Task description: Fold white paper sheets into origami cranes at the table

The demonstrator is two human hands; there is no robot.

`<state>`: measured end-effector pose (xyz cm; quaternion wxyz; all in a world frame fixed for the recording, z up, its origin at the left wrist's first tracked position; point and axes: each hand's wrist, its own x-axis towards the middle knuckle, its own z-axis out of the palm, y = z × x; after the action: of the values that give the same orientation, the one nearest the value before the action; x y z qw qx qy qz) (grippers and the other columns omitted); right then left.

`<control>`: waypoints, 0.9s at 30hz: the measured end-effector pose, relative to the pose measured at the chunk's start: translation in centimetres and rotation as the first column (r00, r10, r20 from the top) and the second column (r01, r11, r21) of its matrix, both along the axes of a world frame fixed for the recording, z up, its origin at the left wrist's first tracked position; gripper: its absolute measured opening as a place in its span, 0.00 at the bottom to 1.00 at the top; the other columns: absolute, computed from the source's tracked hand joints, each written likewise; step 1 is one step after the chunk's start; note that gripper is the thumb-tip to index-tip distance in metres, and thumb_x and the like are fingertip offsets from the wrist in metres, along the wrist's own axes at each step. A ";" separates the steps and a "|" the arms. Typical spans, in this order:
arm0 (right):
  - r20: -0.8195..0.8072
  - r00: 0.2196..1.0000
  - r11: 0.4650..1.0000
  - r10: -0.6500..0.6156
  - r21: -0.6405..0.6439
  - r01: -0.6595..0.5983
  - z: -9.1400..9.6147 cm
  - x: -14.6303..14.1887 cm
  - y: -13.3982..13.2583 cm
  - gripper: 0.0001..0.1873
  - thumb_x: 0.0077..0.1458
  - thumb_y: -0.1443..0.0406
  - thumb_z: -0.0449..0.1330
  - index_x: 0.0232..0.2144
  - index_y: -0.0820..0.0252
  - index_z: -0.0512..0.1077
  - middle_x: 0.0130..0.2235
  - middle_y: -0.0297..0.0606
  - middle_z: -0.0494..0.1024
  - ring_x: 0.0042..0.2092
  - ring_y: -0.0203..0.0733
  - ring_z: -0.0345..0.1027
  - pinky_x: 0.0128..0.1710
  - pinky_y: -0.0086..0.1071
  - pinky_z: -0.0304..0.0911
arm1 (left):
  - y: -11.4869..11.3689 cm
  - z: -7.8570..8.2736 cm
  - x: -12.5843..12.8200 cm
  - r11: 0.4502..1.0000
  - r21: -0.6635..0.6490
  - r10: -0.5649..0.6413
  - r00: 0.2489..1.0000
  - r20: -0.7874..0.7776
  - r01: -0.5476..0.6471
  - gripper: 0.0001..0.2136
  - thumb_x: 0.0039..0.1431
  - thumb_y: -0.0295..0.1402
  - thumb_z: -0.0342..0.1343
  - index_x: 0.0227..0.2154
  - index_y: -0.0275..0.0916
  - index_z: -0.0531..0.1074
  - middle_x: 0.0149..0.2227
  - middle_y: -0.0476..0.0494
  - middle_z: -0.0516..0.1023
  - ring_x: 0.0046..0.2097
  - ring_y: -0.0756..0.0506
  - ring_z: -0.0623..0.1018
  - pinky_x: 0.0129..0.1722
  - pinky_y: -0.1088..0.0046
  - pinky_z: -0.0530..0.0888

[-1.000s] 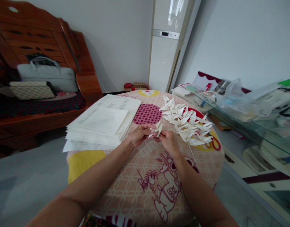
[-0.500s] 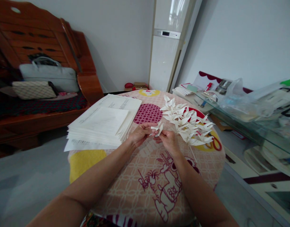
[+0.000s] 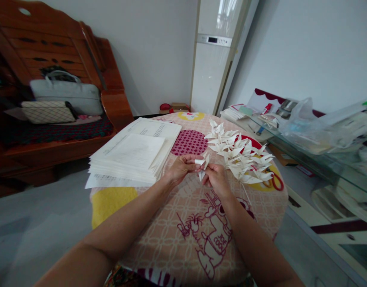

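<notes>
Between my two hands is a small white folded paper crane (image 3: 206, 161), held over the middle of the round table. My left hand (image 3: 182, 167) pinches its left side with closed fingers. From the right, my right hand (image 3: 216, 174) grips its other side, fingertips closed on the paper. Parts of the crane are hidden behind my fingers. Several finished-looking white paper cranes (image 3: 237, 153) lie bunched together to the right of my hands. A thick stack of white paper (image 3: 129, 155), some sheets printed, rests to the left.
A patterned cloth (image 3: 159, 239) covers the table. Red-handled scissors (image 3: 276, 181) lie by the cranes near the right edge. A glass-topped cabinet (image 3: 309, 159) with plastic bags stands to the right. At the left is a wooden bench (image 3: 52, 139) holding bags.
The folded crane has turned in my fingers, and a point of paper now shows below it. Both hands stay in nearly the same place. The whole view has shifted slightly.
</notes>
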<state>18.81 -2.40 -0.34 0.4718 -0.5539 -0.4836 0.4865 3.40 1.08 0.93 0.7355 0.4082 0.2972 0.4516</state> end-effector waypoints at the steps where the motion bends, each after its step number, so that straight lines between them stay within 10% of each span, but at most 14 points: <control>1: -0.017 1.000 1.000 0.007 -0.010 -0.007 0.0 0.0 0.0 0.14 0.51 0.55 0.59 0.23 0.59 0.74 0.12 0.31 0.70 0.10 0.31 0.52 0.11 0.25 0.42 | 0.0 0.0 0.0 1.000 0.004 0.005 1.000 0.000 -0.005 0.18 0.37 0.26 0.72 0.37 0.33 0.80 0.30 0.44 0.83 0.31 0.49 0.80 0.35 0.75 0.76; 27: -0.150 0.989 0.999 -0.019 -0.030 0.014 0.8 0.0 -0.2 0.16 0.45 0.52 0.61 0.24 0.60 0.71 0.17 0.33 0.74 0.12 0.33 0.61 0.10 0.24 0.52 | 0.3 -0.5 -0.4 0.992 0.082 -0.090 0.993 -0.075 0.096 0.15 0.39 0.28 0.72 0.34 0.33 0.80 0.29 0.43 0.82 0.29 0.49 0.80 0.33 0.75 0.74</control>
<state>18.84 -2.59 0.48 0.5028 -0.5264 -0.4351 0.5299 3.05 1.36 0.45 0.7264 0.4687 0.2843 0.4145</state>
